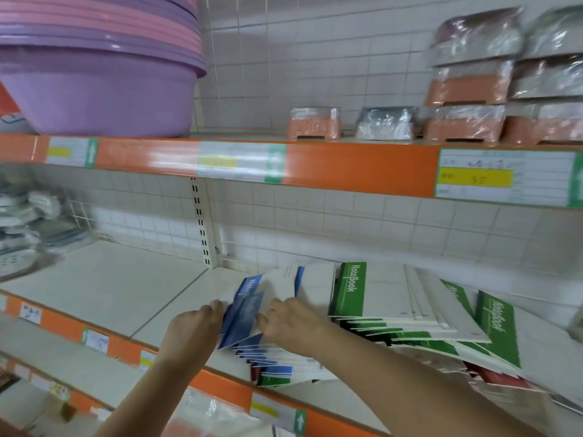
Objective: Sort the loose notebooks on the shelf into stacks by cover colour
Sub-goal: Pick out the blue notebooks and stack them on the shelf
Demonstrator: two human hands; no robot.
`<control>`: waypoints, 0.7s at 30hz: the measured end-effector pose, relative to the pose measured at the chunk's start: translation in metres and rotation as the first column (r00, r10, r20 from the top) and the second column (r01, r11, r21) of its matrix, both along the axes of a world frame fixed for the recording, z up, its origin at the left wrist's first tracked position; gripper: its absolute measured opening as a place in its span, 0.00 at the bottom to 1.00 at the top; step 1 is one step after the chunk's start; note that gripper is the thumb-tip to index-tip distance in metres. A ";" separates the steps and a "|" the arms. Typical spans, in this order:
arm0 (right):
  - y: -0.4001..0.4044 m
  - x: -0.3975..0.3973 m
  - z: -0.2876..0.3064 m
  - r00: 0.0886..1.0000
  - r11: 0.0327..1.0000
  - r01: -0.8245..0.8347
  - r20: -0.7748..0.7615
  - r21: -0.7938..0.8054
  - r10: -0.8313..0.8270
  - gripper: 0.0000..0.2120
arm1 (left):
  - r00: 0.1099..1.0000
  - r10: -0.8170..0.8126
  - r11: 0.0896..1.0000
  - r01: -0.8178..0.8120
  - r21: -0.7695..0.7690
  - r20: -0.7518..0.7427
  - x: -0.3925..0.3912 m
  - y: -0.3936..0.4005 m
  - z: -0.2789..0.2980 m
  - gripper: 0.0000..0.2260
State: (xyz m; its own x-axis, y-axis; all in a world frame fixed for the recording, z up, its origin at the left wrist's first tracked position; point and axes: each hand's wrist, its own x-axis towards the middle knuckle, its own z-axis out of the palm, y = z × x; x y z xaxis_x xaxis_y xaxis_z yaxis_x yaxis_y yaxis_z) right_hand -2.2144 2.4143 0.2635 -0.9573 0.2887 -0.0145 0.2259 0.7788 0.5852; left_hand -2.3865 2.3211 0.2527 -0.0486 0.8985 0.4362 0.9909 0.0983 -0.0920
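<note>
Notebooks with blue covers (244,313) were gripped on the shelf (104,279) by fingers of both hands, left (192,329) and right (293,323); green notebooks (394,298) lay beside.

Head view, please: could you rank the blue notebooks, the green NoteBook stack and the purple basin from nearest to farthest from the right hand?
1. Blue notebooks: under the right hand, at its left.
2. Green NoteBook stack: just right of it, same shelf.
3. Purple basin: upper shelf, far left.
</note>
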 end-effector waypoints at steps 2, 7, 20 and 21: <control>-0.003 0.025 0.009 0.999 0.999 0.027 -0.042 0.026 -0.026 0.17 | 1.000 0.007 0.999 -0.006 0.040 -0.024 0.014 -0.004 0.015 0.22; -0.009 0.122 0.021 0.978 0.992 -0.045 -0.200 0.114 0.067 0.28 | 0.972 -0.122 0.968 0.161 0.191 -0.200 0.071 -0.009 0.045 0.23; -0.070 0.456 0.019 0.849 0.959 0.183 -0.526 0.218 -0.043 0.20 | 0.632 -0.523 0.650 0.730 0.212 -0.572 0.367 -0.001 0.067 0.20; -0.076 0.486 0.016 0.842 0.953 0.203 -0.537 0.226 -0.052 0.20 | 0.597 -0.542 0.620 0.759 0.198 -0.592 0.394 -0.002 0.067 0.21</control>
